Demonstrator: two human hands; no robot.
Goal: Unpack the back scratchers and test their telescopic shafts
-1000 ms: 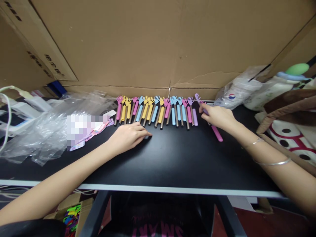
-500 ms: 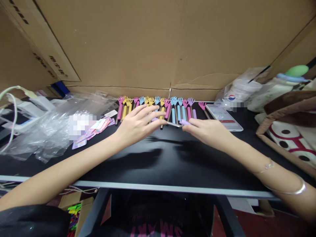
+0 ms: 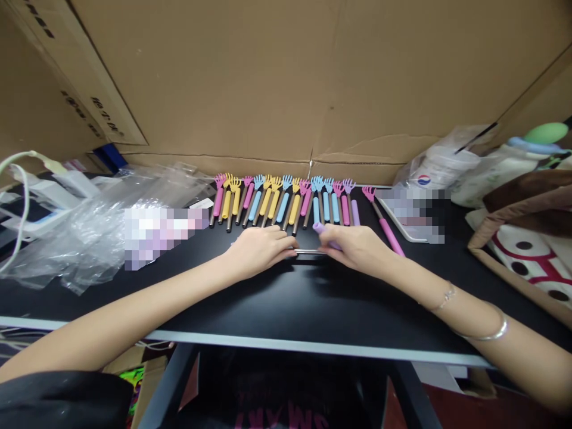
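Note:
A purple back scratcher (image 3: 318, 228) with a thin metal shaft lies crosswise between my hands, just above the black table (image 3: 286, 298). My right hand (image 3: 353, 245) is closed on its purple grip. My left hand (image 3: 259, 250) is closed on the other end, which it hides. Behind them a row of several pink, yellow, blue and purple back scratchers (image 3: 281, 199) lies side by side against the cardboard. One pink back scratcher (image 3: 384, 223) lies apart at the right end.
Crumpled clear plastic bags (image 3: 89, 229) cover the table's left side. A phone (image 3: 409, 211), a bagged cup (image 3: 435, 167) and a bottle stand at the back right, with a brown-and-white bag (image 3: 531, 226) at the right edge. Cardboard sheets (image 3: 290, 77) wall the back.
My right hand has brought a purple scratcher from the right end to the centre. My left hand rose from the table and closed on its other end; both hands have drawn closer.

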